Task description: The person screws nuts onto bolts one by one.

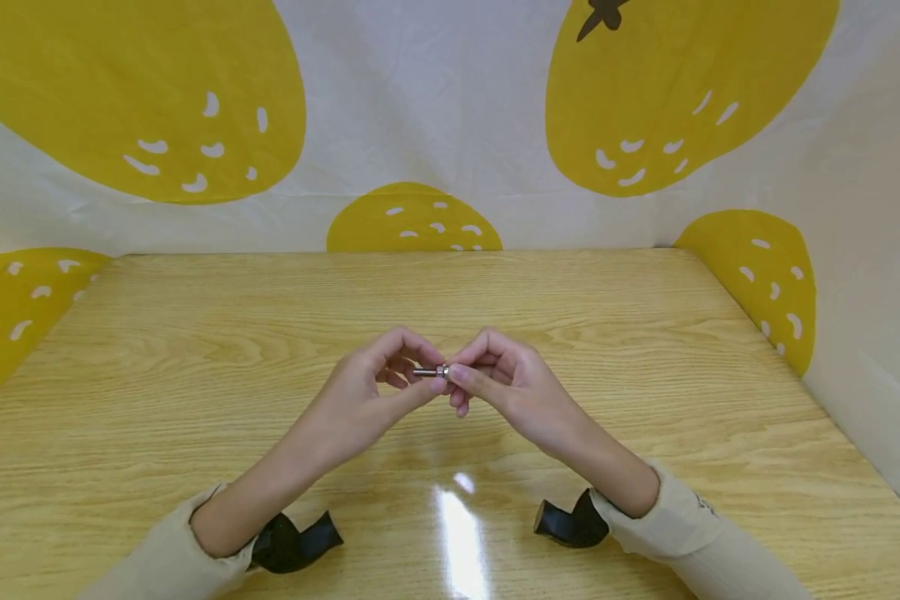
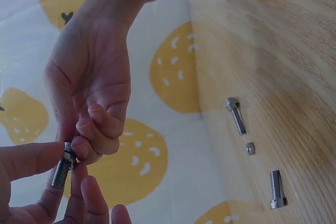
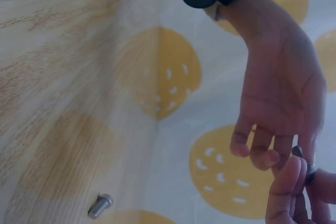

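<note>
Screened tabletop workspace, of indeterminable room type: fitted with wood-grain table (image 1: 435, 454), enclosed by yellow-patterned white cloth (image 1: 427, 100).

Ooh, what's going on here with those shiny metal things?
A person is holding a metal bolt above the wooden table, pinching it between both hands. The left hand and right hand meet around its head end, where there seems to be a nut, and the threaded end sticks out to the left. Whether the nut is going on or coming off isn't clear. Two more bolts and a loose nut lie on the table.
</note>
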A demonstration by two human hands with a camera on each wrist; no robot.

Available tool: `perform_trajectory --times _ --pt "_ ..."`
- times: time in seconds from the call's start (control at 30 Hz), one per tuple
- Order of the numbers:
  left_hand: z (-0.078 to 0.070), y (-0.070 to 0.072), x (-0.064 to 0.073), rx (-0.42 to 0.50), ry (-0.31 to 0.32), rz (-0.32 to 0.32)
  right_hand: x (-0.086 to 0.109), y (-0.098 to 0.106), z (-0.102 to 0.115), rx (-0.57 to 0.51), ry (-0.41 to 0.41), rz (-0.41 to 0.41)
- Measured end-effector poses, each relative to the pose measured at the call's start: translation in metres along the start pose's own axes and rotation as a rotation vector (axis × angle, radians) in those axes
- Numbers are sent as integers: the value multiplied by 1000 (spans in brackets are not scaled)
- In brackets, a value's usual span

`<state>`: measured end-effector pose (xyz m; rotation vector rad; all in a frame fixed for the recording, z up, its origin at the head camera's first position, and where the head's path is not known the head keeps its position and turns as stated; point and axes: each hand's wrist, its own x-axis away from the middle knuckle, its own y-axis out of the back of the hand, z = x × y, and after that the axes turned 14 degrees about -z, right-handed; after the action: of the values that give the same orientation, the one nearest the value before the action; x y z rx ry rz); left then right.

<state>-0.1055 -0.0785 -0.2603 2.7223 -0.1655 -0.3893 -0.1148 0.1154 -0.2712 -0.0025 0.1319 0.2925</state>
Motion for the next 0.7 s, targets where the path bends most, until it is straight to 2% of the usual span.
perform_trajectory --times 0.23,0.43,0.7 --pt "-1 0 0 4 19 -25 0 0 -1 3 3 5" --pt "1 0 -1 -17 17 -10 0 0 -1 7 6 1" --pt "-1 0 -1 5 18 -17 0 0 -1 4 2 2"
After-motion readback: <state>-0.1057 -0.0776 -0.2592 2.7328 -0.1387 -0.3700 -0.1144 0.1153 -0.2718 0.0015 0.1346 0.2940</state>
